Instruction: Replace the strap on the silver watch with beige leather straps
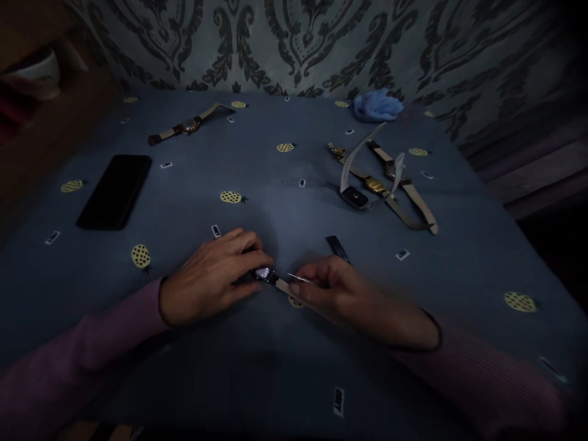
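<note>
My left hand (220, 269) is closed around the near end of a wristwatch (263, 273), thumb and fingers gripping its case with the back facing up. The watch's light-lined strap (285, 286) runs right, passing under my right hand (340, 291). That hand is closed in a pinch on a thin, pointed metal tool (298, 278), its tip aimed left at the watch. The tool's other end is hidden in my fingers, so its kind cannot be told. Just beyond my right hand lies a short dark strip (337, 248), partly covered by the hand.
On the blue patterned tablecloth (257, 159) lie a phone (114, 192), another watch (189, 126) and, at right, a dark fitness band (354, 196) among a gold watch (374, 185) and a brown-strapped watch (391, 169). A crumpled blue cloth (378, 105) lies by the wall.
</note>
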A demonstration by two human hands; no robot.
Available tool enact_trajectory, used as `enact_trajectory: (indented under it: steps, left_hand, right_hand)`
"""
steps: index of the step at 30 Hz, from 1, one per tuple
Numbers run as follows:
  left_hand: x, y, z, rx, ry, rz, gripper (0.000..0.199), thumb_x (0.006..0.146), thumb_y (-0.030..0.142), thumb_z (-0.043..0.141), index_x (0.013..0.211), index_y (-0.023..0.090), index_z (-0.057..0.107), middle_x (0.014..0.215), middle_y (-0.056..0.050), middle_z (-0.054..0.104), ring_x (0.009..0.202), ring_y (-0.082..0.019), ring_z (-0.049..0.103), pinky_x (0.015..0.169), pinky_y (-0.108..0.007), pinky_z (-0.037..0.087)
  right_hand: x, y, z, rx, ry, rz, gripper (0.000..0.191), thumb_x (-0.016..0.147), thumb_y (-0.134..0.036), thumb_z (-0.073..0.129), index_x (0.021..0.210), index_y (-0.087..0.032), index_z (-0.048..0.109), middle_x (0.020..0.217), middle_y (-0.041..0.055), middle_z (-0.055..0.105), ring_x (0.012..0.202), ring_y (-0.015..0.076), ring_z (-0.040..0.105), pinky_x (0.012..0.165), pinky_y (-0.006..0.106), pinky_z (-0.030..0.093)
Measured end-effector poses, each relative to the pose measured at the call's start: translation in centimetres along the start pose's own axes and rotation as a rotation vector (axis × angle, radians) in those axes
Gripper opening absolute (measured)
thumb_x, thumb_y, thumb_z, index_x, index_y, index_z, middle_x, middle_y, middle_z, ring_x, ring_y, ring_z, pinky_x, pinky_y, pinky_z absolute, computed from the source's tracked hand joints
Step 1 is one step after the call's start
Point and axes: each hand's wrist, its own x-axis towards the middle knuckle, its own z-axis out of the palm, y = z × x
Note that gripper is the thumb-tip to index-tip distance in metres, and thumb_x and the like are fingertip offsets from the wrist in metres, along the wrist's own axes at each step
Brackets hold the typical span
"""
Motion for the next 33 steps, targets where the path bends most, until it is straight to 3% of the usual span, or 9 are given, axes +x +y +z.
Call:
enact_trajectory:
  steps: [7, 16, 25, 33]
  left_hand:
    - [0.06, -0.05, 0.19, 0.014, -0.003, 0.010, 0.021, 0.087, 0.020, 0.062, 0.108, 0.018, 0.063, 0.097, -0.004, 0.057, 0.086, -0.017, 0.051, 0.069, -0.029, 0.045]
    - [0.09, -0.23, 0.30, -0.007, 0.004, 0.009, 0.017, 0.088, 0.019, 0.061, 0.104, 0.018, 0.065, 0.096, -0.003, 0.057, 0.085, -0.016, 0.051, 0.070, -0.028, 0.044]
    - [0.19, -0.17, 0.40, -0.016, 0.009, 0.010, 0.015, 0.087, 0.017, 0.061, 0.101, 0.017, 0.064, 0.093, -0.002, 0.057, 0.084, -0.016, 0.051, 0.069, -0.027, 0.043]
    - [0.21, -0.03, 0.36, -0.019, -0.003, -0.015, 0.013, 0.086, 0.017, 0.060, 0.099, 0.017, 0.064, 0.092, -0.002, 0.058, 0.083, -0.015, 0.051, 0.068, -0.026, 0.042]
  right_hand:
    - [0.06, -0.51, 0.10, 0.028, 0.017, 0.085, 0.032, 0.072, -0.045, 0.067, 0.062, -0.017, 0.054, 0.046, -0.0083, 0.037, 0.040, 0.0046, 0.029, 0.039, 0.020, 0.020]
    - [0.52, 0.01, -0.46, 0.036, -0.024, 0.060, 0.027, 0.075, -0.040, 0.063, 0.064, -0.015, 0.059, 0.047, -0.0079, 0.038, 0.040, 0.0048, 0.030, 0.039, 0.021, 0.021]
    - [0.41, -0.31, -0.08, 0.017, 0.024, 0.117, 0.027, 0.074, -0.037, 0.065, 0.061, -0.017, 0.054, 0.045, -0.0084, 0.037, 0.039, 0.0046, 0.029, 0.039, 0.020, 0.020]
    - [0.42, -0.22, 0.12, 0.036, 0.011, 0.080, 0.026, 0.076, -0.033, 0.063, 0.059, -0.017, 0.052, 0.044, -0.0089, 0.034, 0.039, 0.0044, 0.028, 0.038, 0.020, 0.020]
